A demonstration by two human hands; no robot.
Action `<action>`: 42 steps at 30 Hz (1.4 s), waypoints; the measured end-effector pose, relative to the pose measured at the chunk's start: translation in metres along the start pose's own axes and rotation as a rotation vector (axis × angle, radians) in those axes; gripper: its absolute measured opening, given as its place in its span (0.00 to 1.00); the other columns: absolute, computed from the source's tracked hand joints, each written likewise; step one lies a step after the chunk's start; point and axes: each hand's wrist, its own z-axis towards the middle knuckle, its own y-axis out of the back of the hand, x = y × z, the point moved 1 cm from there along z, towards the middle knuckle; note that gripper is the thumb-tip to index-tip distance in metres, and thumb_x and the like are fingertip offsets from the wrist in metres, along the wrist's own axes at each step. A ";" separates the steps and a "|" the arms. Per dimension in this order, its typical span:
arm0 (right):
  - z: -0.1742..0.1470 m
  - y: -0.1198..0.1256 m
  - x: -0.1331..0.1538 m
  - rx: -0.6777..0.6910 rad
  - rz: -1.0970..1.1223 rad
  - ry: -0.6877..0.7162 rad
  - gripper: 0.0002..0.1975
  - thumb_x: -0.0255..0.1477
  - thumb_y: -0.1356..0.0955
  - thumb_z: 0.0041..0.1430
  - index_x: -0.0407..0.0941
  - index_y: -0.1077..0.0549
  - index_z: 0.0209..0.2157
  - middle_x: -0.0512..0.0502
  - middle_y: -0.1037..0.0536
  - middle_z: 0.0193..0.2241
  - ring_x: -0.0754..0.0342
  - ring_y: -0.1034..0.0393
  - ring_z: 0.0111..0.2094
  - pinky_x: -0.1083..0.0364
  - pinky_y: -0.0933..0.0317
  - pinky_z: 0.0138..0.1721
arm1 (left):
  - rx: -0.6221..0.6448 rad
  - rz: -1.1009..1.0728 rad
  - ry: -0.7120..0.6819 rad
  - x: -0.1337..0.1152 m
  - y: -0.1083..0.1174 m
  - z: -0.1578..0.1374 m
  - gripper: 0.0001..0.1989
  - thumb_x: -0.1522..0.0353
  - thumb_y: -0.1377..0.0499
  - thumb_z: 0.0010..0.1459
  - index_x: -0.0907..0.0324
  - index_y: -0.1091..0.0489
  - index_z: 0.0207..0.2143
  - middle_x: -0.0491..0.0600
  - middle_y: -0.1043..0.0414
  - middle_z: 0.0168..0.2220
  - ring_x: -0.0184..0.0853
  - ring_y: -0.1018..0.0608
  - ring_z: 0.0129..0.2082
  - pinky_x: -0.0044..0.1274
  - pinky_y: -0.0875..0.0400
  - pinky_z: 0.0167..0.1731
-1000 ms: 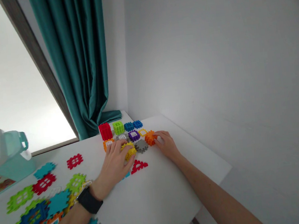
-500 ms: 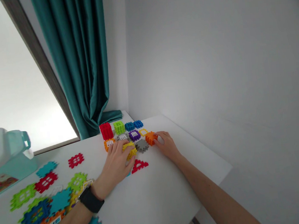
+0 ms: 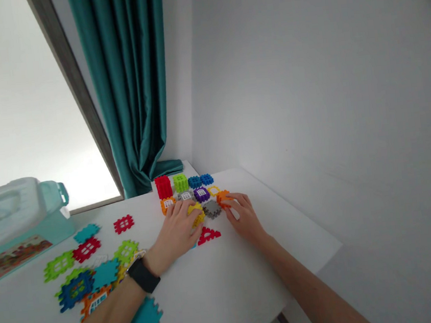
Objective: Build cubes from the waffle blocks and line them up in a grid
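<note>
My left hand (image 3: 176, 231), with a black watch at the wrist, lies over a yellow toothed block (image 3: 198, 212) and grips it. My right hand (image 3: 243, 215) has its fingers closed on an orange block (image 3: 222, 198). A grey block (image 3: 213, 209) sits between the two. Behind them stand a red cube (image 3: 163, 186), a green cube (image 3: 180, 182), blue pieces (image 3: 200, 180), a purple block (image 3: 201, 194), a yellow frame (image 3: 214, 190) and another orange block (image 3: 167, 204). A red triangle piece (image 3: 209, 234) lies just in front of my hands.
Several flat toothed tiles in green, red, teal, blue and orange (image 3: 85, 278) are scattered at the left of the white table (image 3: 220, 284). A teal storage box (image 3: 17, 218) stands far left. A teal curtain (image 3: 134, 82) hangs behind; the wall is on the right.
The view has shifted, so everything sits further right in the picture. My right hand has closed further over the orange block. My left hand stays on the yellow block.
</note>
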 end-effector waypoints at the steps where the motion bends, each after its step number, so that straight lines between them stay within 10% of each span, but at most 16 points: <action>1: 0.001 -0.001 0.007 -0.002 0.008 0.023 0.13 0.24 0.36 0.63 0.48 0.25 0.47 0.41 0.25 0.49 0.45 0.33 0.53 0.42 0.35 0.54 | 0.004 0.010 0.007 0.001 0.002 -0.001 0.10 0.67 0.42 0.62 0.58 0.29 0.46 0.56 0.33 0.52 0.48 0.32 0.54 0.42 0.37 0.54; 33: 0.033 -0.085 0.206 0.283 0.252 0.333 0.10 0.24 0.36 0.65 0.48 0.25 0.43 0.42 0.24 0.46 0.44 0.33 0.51 0.42 0.39 0.54 | 0.164 0.230 0.266 0.083 0.138 -0.174 0.09 0.66 0.45 0.64 0.57 0.28 0.44 0.54 0.29 0.47 0.45 0.29 0.48 0.38 0.36 0.49; 42: 0.033 -0.102 0.247 0.428 0.326 0.440 0.10 0.22 0.35 0.63 0.48 0.25 0.42 0.41 0.24 0.47 0.43 0.34 0.52 0.41 0.39 0.55 | 0.398 0.047 0.231 0.099 0.178 -0.233 0.10 0.69 0.34 0.55 0.52 0.26 0.41 0.48 0.29 0.47 0.41 0.26 0.49 0.30 0.34 0.51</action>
